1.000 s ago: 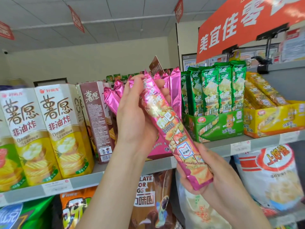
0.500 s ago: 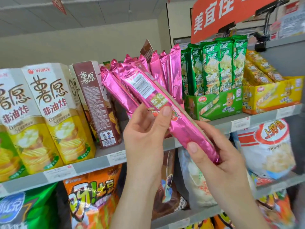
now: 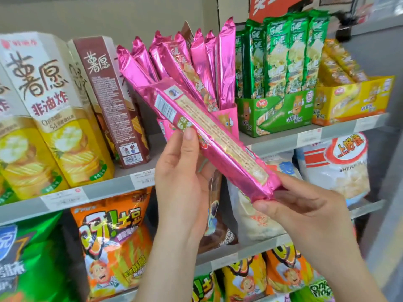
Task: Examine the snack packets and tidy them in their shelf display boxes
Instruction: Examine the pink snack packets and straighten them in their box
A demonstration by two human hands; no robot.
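My left hand (image 3: 185, 179) pinches the middle of the long pink packet (image 3: 218, 144) and my right hand (image 3: 305, 214) grips its low end, so it slants up toward the pink box (image 3: 227, 120) just behind my left hand.

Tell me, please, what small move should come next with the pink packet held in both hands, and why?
Probably stand the pink packet upright in the pink display box, among the other pink packets. The left hand grips its middle, the right hand pinches its lower end, and it lies tilted before the box with its barcode side showing, so the check looks nearly done.
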